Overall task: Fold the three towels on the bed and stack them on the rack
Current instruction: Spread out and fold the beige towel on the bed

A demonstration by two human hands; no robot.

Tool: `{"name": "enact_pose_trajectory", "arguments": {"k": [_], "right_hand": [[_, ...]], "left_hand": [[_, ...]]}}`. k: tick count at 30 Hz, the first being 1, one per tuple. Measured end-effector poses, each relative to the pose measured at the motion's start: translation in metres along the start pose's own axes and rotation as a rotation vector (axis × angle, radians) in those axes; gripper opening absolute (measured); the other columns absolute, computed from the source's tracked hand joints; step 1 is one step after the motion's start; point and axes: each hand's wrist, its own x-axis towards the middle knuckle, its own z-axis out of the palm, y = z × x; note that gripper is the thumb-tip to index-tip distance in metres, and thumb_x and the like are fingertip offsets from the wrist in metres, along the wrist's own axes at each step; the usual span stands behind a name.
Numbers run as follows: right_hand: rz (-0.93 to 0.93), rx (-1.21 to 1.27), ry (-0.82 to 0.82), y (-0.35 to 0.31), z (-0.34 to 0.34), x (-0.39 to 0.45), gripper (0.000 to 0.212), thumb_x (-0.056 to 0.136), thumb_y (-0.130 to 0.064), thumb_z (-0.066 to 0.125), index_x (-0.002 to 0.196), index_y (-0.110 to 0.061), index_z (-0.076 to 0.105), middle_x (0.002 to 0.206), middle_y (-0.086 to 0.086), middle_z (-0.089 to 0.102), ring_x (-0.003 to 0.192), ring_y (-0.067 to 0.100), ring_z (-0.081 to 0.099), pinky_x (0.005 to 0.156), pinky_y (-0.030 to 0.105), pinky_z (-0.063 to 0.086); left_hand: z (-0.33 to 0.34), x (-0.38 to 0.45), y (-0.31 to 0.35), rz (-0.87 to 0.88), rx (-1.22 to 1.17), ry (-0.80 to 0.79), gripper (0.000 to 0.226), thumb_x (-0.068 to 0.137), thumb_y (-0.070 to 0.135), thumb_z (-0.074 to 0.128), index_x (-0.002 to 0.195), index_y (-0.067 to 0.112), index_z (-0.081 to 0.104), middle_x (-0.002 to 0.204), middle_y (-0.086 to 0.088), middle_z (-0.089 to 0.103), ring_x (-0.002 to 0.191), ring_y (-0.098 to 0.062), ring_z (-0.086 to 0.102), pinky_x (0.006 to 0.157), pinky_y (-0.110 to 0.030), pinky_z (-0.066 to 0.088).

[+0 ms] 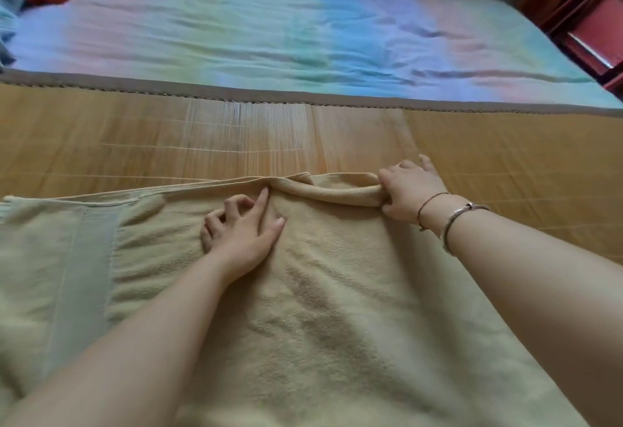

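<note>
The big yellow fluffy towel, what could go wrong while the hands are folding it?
The pale yellow terry towel might fold crooked: only the right hand grips its rolled far edge, while the left hand just rests on top. The left end lies spread out, so it may drag or bunch on the woven bamboo mat.

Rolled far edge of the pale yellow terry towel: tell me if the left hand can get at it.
Probably yes. The left hand rests on the pale yellow terry towel just short of the rolled far edge, nothing between; the right hand grips that edge farther right.

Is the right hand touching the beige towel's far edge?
Touching. The head view shows the right hand gripping the rolled far edge of the beige towel.
</note>
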Motion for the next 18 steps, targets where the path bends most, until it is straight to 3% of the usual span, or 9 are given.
{"name": "enact_pose_trajectory", "arguments": {"k": [2,5,7,10,12,14,16,18], "right_hand": [[0.090,0.070,0.092,0.001,-0.006,0.007,0.030,0.088,-0.027,0.050,0.115,-0.016,0.045,0.120,0.006,0.060,0.125,0.026,0.042,0.115,0.049,0.016],[0.301,0.183,0.359,0.009,-0.013,0.020,0.049,0.091,-0.029,0.052,0.134,-0.011,0.037,0.129,0.013,0.049,0.123,0.032,0.041,0.104,0.046,0.029],[0.430,0.331,0.403,0.016,-0.011,0.022,0.051,0.090,-0.027,0.052,0.134,-0.009,0.034,0.131,0.016,0.041,0.123,0.034,0.039,0.098,0.045,0.035],[0.678,0.743,0.287,0.030,0.002,0.003,0.048,0.095,-0.028,0.044,0.134,-0.003,0.034,0.139,0.020,0.036,0.127,0.039,0.037,0.101,0.045,0.035],[0.835,0.917,0.195,0.049,0.021,-0.017,0.044,0.100,-0.024,0.036,0.135,0.003,0.036,0.138,0.023,0.042,0.126,0.040,0.042,0.101,0.044,0.036],[0.879,1.022,0.069,0.072,0.039,-0.039,0.038,0.100,-0.016,0.034,0.126,0.007,0.050,0.113,0.023,0.056,0.104,0.037,0.056,0.091,0.042,0.044],[0.851,1.172,-0.112,0.088,0.049,-0.059,0.033,0.098,-0.021,0.041,0.104,0.003,0.062,0.088,0.015,0.061,0.076,0.029,0.059,0.072,0.038,0.051],[0.757,1.256,-0.302,0.090,0.052,-0.074,0.029,0.094,-0.027,0.053,0.087,0.000,0.063,0.077,0.011,0.065,0.068,0.026,0.063,0.064,0.033,0.053]], "left_hand": [[-0.002,-0.001,0.000,-0.022,0.003,-0.020,0.061,0.088,0.069,0.031,0.143,0.059,0.005,0.137,0.012,0.012,0.130,-0.030,0.013,0.114,-0.044,0.004],[-0.004,0.002,0.004,-0.065,-0.028,-0.075,0.063,0.085,0.074,0.028,0.141,0.062,0.002,0.139,0.013,0.012,0.132,-0.030,0.012,0.115,-0.044,0.001],[-0.008,0.006,0.010,-0.110,-0.022,-0.082,0.063,0.086,0.074,0.026,0.142,0.062,0.000,0.140,0.010,0.013,0.131,-0.033,0.016,0.115,-0.045,0.002],[-0.010,0.012,0.025,-0.173,0.076,-0.026,0.058,0.094,0.062,0.026,0.145,0.056,0.000,0.141,0.002,0.018,0.126,-0.037,0.024,0.116,-0.047,0.008],[-0.006,0.009,0.031,-0.175,0.092,0.028,0.055,0.096,0.056,0.026,0.146,0.053,0.003,0.140,0.000,0.018,0.124,-0.037,0.025,0.115,-0.048,0.010],[0.003,0.002,0.027,-0.139,0.044,0.083,0.052,0.097,0.055,0.026,0.145,0.055,0.006,0.138,0.001,0.015,0.124,-0.035,0.022,0.114,-0.049,0.008],[0.012,-0.005,0.020,-0.066,0.023,0.144,0.049,0.096,0.055,0.026,0.143,0.058,0.010,0.136,0.005,0.014,0.124,-0.032,0.017,0.115,-0.049,0.006],[0.016,-0.011,0.015,0.002,0.041,0.194,0.048,0.096,0.056,0.025,0.143,0.057,0.012,0.134,0.008,0.014,0.126,-0.031,0.014,0.116,-0.050,0.002]]}}
